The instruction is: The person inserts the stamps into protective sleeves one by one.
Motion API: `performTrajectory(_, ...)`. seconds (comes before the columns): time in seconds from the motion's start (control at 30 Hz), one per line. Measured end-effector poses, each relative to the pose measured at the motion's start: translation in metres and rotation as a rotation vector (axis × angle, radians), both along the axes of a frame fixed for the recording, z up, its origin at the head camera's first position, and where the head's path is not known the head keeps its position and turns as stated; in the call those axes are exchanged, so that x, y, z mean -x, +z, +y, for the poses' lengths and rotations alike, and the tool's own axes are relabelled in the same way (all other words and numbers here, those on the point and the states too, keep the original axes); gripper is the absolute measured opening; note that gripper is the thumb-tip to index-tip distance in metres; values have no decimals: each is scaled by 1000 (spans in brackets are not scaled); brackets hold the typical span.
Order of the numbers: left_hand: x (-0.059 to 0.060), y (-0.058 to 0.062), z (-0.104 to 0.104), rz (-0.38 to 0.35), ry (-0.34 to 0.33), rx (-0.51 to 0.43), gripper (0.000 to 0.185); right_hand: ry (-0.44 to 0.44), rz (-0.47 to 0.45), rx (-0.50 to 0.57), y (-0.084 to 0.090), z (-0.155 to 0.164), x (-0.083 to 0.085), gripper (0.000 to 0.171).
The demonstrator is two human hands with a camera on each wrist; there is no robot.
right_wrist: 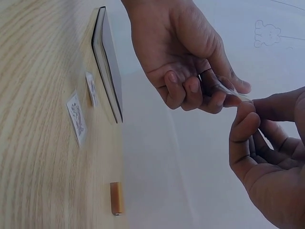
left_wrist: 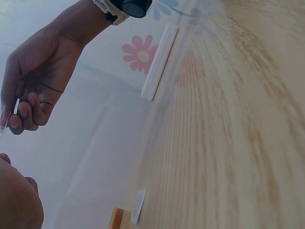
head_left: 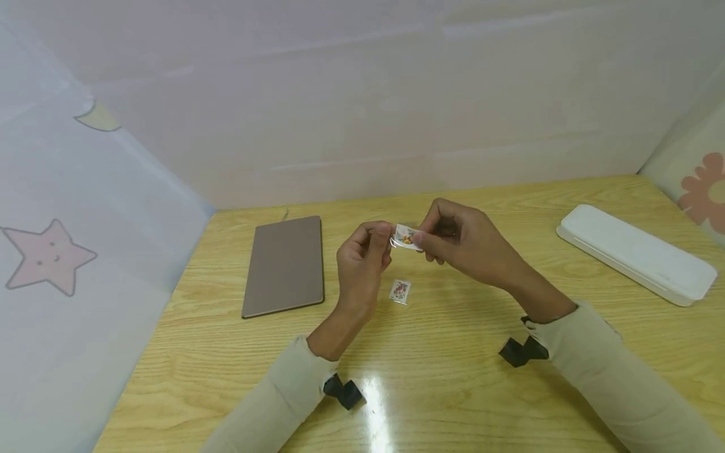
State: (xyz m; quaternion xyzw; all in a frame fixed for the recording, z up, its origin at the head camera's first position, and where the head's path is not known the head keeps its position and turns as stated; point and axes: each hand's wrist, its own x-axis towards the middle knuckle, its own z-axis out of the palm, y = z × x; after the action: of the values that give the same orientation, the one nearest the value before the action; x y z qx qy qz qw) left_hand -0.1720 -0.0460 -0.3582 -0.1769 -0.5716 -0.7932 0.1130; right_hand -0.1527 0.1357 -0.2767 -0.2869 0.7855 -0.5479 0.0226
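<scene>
Head view shows both hands raised above the pale wooden table (head_left: pixel 453 377); the left hand (head_left: pixel 359 261) and the right hand (head_left: pixel 467 242) meet on a small clear plastic packet with a colourful printed picture inside (head_left: pixel 405 237), held in the air between them; the left thumb and curled fingers (right_wrist: pixel 190 90) pinch its left edge, the right fingertips (right_wrist: pixel 245 121) pinch its right edge; a second small picture packet (head_left: pixel 399 291) lies flat on the table just below the hands, untouched. A flat brown rectangular tablet cover (head_left: pixel 285 265) lies to the left, a long white plastic case (head_left: pixel 637 253) well apart to the right. The step in hand looks like opening or peeling the held packet; the next move likely calls for a firm pinch on one side while the other hand pulls the film away gently.
</scene>
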Motion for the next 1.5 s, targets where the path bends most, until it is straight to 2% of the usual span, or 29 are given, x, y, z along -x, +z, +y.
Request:
performTrajectory(0.5, -1, -1, 2, 45, 28, 52, 18, 41, 36, -52, 5, 2, -3, 7)
performTrajectory(0.7, -3, 2, 1, 37, 19, 59, 17, -8, 57, -137, 6, 0, -5, 8)
performTrajectory(0.87, -10, 12, 0, 37, 13, 61, 15, -58, 143, -205, 4, -4, -7, 10)
performTrajectory(1.03, -16, 19, 1, 76, 36, 136, 12, -85, 221, -175, -2, -5, -6, 7)
performTrajectory(1.17, -18, 21, 2, 128, 52, 174, 14, -110, 304, -170, -16, -3, 3, 7)
performTrajectory(1.33, -19, 20, 3, 140, 23, 149, 15, -139, 405, -185, -29, 0, 13, 6)
performTrajectory(1.5, -18, 19, 4, 139, -21, 98, 14, -166, 411, -225, -30, 0, 13, 8)
